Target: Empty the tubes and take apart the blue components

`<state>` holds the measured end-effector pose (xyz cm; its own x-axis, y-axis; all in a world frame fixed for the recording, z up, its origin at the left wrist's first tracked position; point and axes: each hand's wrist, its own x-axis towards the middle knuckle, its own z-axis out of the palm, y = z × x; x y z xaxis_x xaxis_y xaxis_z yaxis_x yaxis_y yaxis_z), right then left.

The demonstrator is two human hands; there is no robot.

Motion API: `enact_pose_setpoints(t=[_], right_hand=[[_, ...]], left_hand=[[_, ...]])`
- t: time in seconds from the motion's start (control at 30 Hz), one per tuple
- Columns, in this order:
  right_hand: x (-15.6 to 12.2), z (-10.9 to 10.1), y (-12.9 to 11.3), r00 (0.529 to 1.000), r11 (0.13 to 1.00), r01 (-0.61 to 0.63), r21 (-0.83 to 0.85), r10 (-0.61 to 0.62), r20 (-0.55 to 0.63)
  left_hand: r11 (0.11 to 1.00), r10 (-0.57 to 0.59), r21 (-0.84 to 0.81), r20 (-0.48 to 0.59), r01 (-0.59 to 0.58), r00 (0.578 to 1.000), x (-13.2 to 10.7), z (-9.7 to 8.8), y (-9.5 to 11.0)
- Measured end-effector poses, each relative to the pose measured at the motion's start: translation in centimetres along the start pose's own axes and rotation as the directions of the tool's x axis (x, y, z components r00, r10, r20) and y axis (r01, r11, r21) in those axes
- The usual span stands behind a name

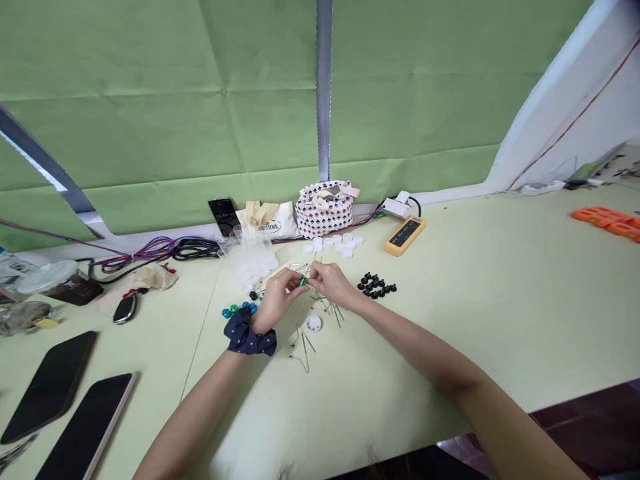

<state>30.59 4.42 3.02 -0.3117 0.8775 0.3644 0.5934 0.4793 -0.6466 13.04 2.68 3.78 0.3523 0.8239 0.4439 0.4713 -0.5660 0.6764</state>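
Observation:
My left hand (pixel 278 295) and my right hand (pixel 329 281) meet over the pale green table (pixel 450 333), fingers pinched together on a small green bead (pixel 303 281) and a thin metal wire. A dark blue dotted scrunchie (pixel 246 335) sits on my left wrist. Several blue and green beads (pixel 239 309) lie just left of my left hand. Bent metal wires (pixel 303 347) lie below the hands, beside a small white cap (pixel 313 324). A cluster of small black pieces (pixel 376 285) lies to the right of my right hand.
White caps (pixel 340 244), clear plastic cups (pixel 250 257), a patterned pouch (pixel 324 208) and a yellow meter (pixel 405 235) stand behind the hands. Two dark phones (pixel 65 407) lie at the near left, a car key (pixel 125 308) and cables (pixel 165 249) farther back. Orange parts (pixel 607 220) sit far right.

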Motion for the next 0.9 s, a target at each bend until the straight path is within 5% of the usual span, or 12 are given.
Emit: enact_pose_setpoints(t=[0.2, 0.57, 0.8, 0.9], right_hand=[[0.08, -0.52, -0.52, 0.988, 0.987, 0.062, 0.146, -0.082, 0.135], [-0.23, -0.48, -0.61, 0.989, 0.97, -0.11, 0.218, 0.085, 0.117], [0.06, -0.84, -0.91, 0.987, 0.967, 0.073, 0.243, -0.106, 0.124], [0.02, -0.72, -0.77, 0.992, 0.971, 0.046, 0.234, -0.072, 0.105]], left_hand=[[1.0, -0.001, 0.026, -0.018, 0.002, 1.0, 0.1, -0.08, -0.11], [0.995, 0.051, 0.085, 0.041, -0.054, 0.998, 0.15, -0.34, 0.58], [0.994, 0.012, 0.106, 0.011, -0.013, 1.0, 0.15, -0.58, 0.25], [0.994, -0.003, 0.11, 0.023, 0.0, 1.0, 0.15, -0.65, 0.36]])
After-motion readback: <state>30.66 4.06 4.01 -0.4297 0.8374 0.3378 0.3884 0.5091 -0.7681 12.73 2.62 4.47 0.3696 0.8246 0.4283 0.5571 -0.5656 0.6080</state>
